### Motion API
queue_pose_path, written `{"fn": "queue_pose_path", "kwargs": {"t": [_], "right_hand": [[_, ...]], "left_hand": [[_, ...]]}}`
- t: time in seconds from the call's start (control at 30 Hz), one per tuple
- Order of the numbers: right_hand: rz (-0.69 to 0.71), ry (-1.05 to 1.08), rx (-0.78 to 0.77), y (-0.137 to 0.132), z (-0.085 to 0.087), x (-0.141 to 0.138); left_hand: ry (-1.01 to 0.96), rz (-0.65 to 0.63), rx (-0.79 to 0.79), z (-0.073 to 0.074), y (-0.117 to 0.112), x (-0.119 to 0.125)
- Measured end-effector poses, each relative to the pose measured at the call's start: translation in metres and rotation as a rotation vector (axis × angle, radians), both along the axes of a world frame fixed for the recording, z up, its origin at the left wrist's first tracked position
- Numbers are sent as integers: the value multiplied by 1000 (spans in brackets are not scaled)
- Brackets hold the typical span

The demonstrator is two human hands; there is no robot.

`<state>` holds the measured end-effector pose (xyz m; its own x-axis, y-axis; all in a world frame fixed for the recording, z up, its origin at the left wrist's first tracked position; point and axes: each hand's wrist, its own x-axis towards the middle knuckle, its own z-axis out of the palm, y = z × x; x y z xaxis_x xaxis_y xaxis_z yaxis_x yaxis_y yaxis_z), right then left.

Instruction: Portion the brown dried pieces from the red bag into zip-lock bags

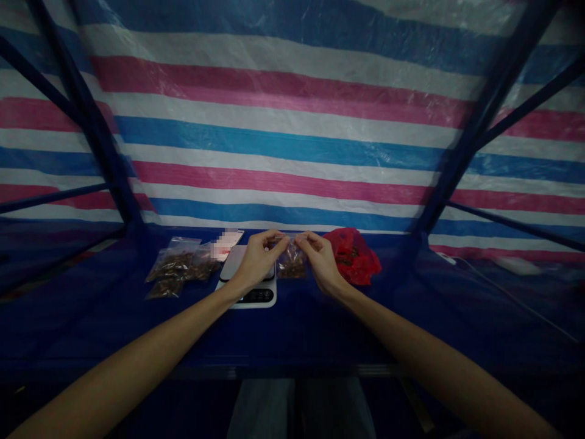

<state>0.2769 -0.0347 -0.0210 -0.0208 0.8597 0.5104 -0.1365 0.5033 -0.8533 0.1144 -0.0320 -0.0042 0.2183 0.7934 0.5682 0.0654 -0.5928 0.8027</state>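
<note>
1. The left hand [259, 259] is at the centre of the frame, above the right end of the scale. Its grip is closed: thumb and fingers pinch the top edge of a small clear plastic bag [291, 263].
2. The right hand [320, 262] is just beside the left hand, and its grip is also closed, pinching the same top edge from the other side. The two hands nearly touch at the fingertips.
3. The small clear plastic bag hangs between the hands, holding brown pieces that are too dark to identify. It sits just right of the scale, and I cannot tell whether its bottom touches the table.
4. A white digital kitchen scale [267, 297] lies on the table [292, 332], below and partly behind the left hand, with its dark display facing the person.
5. Left of the scale, two clear plastic bags of brown pieces [176, 265] lie close together, with a smaller filled bag [164, 288] just below them.
6. A pale card with a pink patch [227, 244] lies at the far edge of the table, behind the scale; its markings are blurred.
7. A red plastic bag [354, 256] sits just right of the right hand.
8. A striped pink, white and blue tarp [292, 122] fills the upper frame, held on dark blue poles [86, 116].
</note>
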Motion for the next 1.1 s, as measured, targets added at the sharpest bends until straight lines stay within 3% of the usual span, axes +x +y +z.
{"fn": "queue_pose_path", "kwargs": {"t": [0.4,0.53,0.63,0.87,0.97,1.1], "right_hand": [[118,-99,-17,-3,-6,1],[181,-59,-33,-4,-5,2],[171,-96,6,0,-1,5],[140,-119,-25,15,13,12],[79,-133,3,16,21,21],[-225,-271,176,26,38,68]], "left_hand": [[-11,-114,-81,-10,4,3],[40,-150,-30,-5,4,-2],[83,-124,-30,2,5,-8],[-90,-31,-85,7,16,-9],[-212,49,-31,16,22,-21],[-370,154,-25,34,30,-73]]}}
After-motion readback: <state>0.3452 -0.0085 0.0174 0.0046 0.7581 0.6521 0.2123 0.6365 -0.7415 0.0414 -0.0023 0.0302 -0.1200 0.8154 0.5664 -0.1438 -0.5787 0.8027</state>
